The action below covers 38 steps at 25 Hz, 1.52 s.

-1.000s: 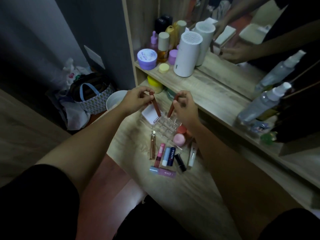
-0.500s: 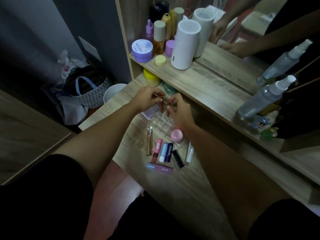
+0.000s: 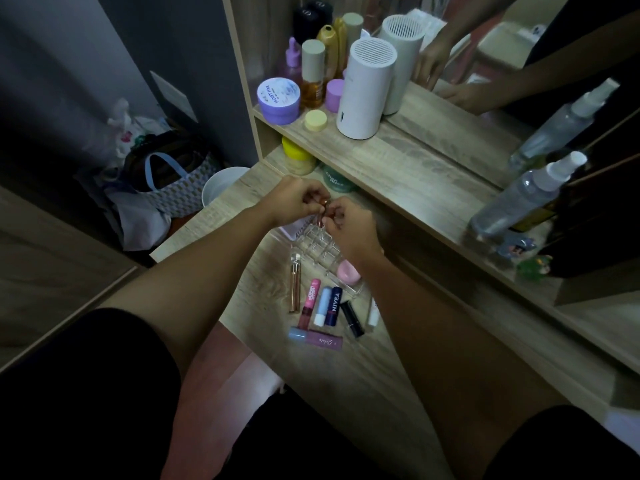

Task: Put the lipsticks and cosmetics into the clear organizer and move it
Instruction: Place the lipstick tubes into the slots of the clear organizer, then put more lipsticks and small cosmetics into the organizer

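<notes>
A clear organizer (image 3: 316,250) with small square slots stands on the wooden desk (image 3: 363,382). My left hand (image 3: 294,199) and my right hand (image 3: 350,227) meet over its far slots. Each pinches a dark red lipstick tube (image 3: 323,210) held upright, with the lower ends down in the slots. A pink round case (image 3: 346,271) sits in the organizer's near part. In front lie a gold tube (image 3: 295,286), a pink lip tube (image 3: 310,303), a pale blue balm (image 3: 322,306), a navy Nivea stick (image 3: 334,306), a black lipstick (image 3: 352,319), a white tube (image 3: 373,314) and a lilac tube (image 3: 317,337).
A small white box (image 3: 300,231) lies just left of the organizer. The shelf above holds a white cylinder (image 3: 366,87), a purple jar (image 3: 279,100), bottles and a spray bottle (image 3: 519,199) before a mirror. A yellow-lidded jar (image 3: 298,156) stands under the shelf. A patterned bag (image 3: 173,188) sits on the floor to the left.
Both hands have come together and lowered. The two red tubes, held apart and tilted a second ago, now stand upright side by side in the organizer's far slots.
</notes>
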{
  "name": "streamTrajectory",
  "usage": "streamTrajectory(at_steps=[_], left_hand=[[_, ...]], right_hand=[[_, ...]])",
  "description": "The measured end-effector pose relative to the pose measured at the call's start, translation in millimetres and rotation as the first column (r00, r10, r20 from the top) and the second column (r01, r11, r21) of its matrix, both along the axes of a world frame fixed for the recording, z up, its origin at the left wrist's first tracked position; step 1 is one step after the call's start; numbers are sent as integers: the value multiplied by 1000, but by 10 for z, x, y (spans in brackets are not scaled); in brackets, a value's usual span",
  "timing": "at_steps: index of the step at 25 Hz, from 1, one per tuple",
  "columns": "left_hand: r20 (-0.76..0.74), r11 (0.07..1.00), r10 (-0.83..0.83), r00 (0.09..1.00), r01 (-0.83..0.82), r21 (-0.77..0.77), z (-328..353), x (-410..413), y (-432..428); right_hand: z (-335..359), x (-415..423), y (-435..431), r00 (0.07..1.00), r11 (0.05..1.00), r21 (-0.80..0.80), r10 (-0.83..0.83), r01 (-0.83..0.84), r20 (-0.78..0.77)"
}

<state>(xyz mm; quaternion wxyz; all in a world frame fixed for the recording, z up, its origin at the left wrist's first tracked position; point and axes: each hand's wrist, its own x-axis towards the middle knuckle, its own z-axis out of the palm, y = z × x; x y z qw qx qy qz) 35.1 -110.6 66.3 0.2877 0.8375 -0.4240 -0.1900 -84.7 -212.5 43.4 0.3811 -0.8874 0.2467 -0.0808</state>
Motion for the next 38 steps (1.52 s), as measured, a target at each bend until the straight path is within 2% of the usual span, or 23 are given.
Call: streamTrajectory(at_steps=[12, 17, 21, 24, 28, 32, 38], left_hand=[[-6, 997, -43, 999, 43, 65, 86, 33, 21], [16, 998, 14, 1000, -15, 54, 131, 0, 157], [0, 994, 105, 995, -105, 29, 105, -127, 464], [1, 991, 119, 993, -119, 59, -20, -370, 761], [-42, 976, 9, 999, 0, 216, -307, -698, 972], [-31, 936, -108, 994, 112, 335, -550, -878, 1021], [-22, 954, 29, 999, -21, 300, -648, -960, 1032]], right_hand=[[33, -78, 21, 999, 996, -87, -2, -1, -44], [134, -177, 12, 998, 990, -140, -29, 22, -49], [197, -433, 104, 999, 983, -182, -5, 12, 39], [98, -766, 263, 986, 966, -204, 164, -158, 13], [-187, -1200, 526, 852, 837, -165, 497, -521, -166], [-376, -1396, 696, 799, 794, -168, 527, -585, -291], [-427, -1382, 815, 793, 776, -231, 494, -587, -356]])
